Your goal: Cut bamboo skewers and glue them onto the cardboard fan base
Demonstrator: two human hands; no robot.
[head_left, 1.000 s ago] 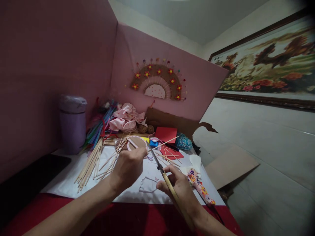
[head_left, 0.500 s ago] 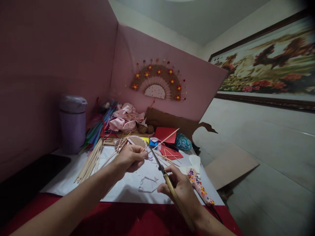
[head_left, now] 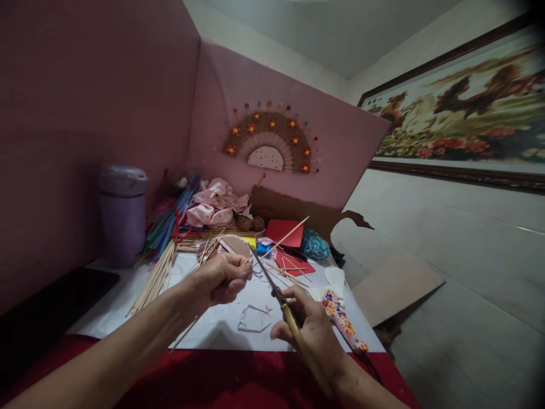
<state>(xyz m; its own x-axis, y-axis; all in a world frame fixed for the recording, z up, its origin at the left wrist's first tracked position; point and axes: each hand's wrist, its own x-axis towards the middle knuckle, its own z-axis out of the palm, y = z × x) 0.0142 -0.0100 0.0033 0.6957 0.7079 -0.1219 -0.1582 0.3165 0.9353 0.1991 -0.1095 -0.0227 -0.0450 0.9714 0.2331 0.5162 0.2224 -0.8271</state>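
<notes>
Thin wooden skewer pinched in left hand, tip angled up and away above the white sheet; scissors gripped in right hand, blades meeting the skewer just beside the left fingertips; best cut close to the pinch, stick steady, blades square; loose skewers left of the sheet; purple flask farther left.
</notes>
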